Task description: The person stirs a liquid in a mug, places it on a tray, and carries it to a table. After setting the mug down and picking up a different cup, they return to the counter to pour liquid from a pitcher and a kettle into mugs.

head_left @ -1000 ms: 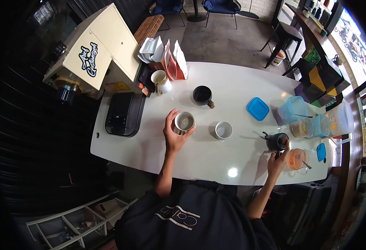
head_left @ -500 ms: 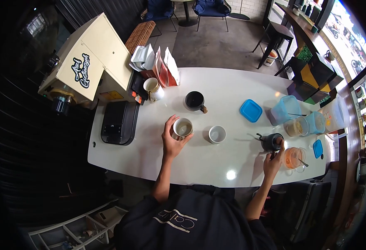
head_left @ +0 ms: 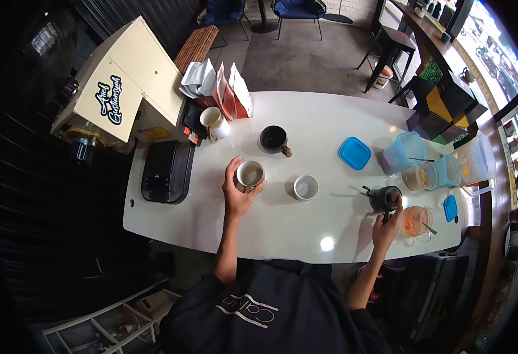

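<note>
My left hand (head_left: 239, 197) is wrapped round a pale cup (head_left: 251, 173) left of the table's middle, thumb on the near side and fingers on the far side. A smaller white cup (head_left: 306, 187) stands to its right, and a black mug (head_left: 273, 139) with a brown handle stands behind it. At the right, my right hand (head_left: 387, 229) grips a small dark gooseneck kettle (head_left: 383, 199), its spout pointing left. The fingers partly hide the kettle's handle. Just right of that hand sits a glass jug (head_left: 417, 222) of orange-coloured liquid with a spoon in it.
A cream grinder (head_left: 114, 88) and a black scale-like device (head_left: 167, 172) occupy the left side. Coffee bags (head_left: 229, 94) and a white-brown mug (head_left: 214, 124) stand beside them. A blue lid (head_left: 354, 153) lies flat near plastic tubs (head_left: 405, 153) at the right; a smaller blue lid (head_left: 450, 208) is at the edge.
My left hand has shifted slightly left with the pale cup. My right hand stays on the kettle, in about the same place. The view has tilted a little.
</note>
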`<state>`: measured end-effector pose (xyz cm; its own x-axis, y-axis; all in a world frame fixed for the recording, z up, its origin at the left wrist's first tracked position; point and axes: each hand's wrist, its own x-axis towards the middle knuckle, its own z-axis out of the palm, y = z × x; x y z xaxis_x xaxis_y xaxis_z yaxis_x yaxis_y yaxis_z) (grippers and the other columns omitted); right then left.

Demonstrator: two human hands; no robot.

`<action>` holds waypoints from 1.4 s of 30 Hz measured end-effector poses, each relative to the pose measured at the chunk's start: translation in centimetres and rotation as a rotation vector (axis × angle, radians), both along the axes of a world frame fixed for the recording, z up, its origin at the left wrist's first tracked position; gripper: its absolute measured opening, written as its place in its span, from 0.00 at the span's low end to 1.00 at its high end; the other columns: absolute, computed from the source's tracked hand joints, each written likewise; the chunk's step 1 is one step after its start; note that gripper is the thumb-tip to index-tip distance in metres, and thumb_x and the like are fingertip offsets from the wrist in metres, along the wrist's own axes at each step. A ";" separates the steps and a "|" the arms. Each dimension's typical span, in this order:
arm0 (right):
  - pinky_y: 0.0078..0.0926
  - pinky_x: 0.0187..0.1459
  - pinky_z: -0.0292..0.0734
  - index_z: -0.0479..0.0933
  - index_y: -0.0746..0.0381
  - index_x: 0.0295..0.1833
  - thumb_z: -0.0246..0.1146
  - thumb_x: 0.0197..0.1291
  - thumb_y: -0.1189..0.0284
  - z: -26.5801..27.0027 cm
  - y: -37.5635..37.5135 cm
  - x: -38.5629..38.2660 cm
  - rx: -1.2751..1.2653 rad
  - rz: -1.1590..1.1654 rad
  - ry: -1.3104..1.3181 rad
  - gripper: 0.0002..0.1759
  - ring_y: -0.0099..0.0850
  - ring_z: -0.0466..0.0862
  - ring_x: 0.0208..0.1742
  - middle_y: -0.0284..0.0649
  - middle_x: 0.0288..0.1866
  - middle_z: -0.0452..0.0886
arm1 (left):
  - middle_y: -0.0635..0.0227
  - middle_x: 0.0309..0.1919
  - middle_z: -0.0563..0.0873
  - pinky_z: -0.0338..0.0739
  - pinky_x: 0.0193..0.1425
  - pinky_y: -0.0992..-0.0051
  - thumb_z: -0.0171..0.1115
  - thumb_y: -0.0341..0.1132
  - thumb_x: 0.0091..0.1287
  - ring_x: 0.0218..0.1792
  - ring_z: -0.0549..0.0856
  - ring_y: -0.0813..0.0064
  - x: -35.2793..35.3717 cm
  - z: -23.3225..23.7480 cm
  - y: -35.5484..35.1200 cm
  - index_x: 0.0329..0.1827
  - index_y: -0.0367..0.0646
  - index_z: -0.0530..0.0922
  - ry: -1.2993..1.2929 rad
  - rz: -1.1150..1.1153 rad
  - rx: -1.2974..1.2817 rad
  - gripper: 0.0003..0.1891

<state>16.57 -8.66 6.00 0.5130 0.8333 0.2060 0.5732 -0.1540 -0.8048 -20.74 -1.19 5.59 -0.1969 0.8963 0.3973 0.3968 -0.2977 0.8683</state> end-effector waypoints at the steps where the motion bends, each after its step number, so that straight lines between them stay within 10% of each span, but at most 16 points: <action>1: 0.34 0.60 0.76 0.55 0.64 0.75 0.51 0.52 0.89 -0.3 0.0 0.1 -0.003 0.001 0.002 0.41 0.45 0.73 0.67 0.54 0.70 0.65 | 0.55 0.59 0.77 0.74 0.64 0.63 0.79 0.30 0.47 0.59 0.79 0.60 0.0 0.1 0.0 0.68 0.39 0.63 -0.002 -0.002 -0.019 0.44; 3: 0.45 0.52 0.76 0.51 0.52 0.77 0.52 0.53 0.88 -0.9 0.1 0.3 0.090 0.032 -0.091 0.45 0.55 0.78 0.59 0.63 0.59 0.75 | 0.53 0.59 0.76 0.73 0.64 0.62 0.79 0.31 0.47 0.59 0.78 0.59 0.0 0.3 -0.1 0.68 0.39 0.62 0.029 -0.005 -0.036 0.45; 18: 0.44 0.48 0.77 0.51 0.51 0.77 0.53 0.54 0.87 -0.7 0.0 0.2 0.083 0.022 -0.101 0.44 0.54 0.80 0.56 0.63 0.57 0.78 | 0.53 0.60 0.75 0.70 0.66 0.61 0.79 0.35 0.47 0.61 0.76 0.60 0.3 1.8 1.1 0.70 0.40 0.61 0.169 -0.087 -0.142 0.47; 42: 0.36 0.57 0.76 0.53 0.57 0.77 0.49 0.53 0.89 -0.8 -0.2 0.5 0.010 0.019 0.016 0.43 0.48 0.79 0.61 0.57 0.68 0.69 | 0.61 0.47 0.80 0.78 0.53 0.69 0.80 0.36 0.48 0.47 0.81 0.71 0.7 -1.0 0.5 0.60 0.38 0.68 -0.075 -0.026 -0.129 0.37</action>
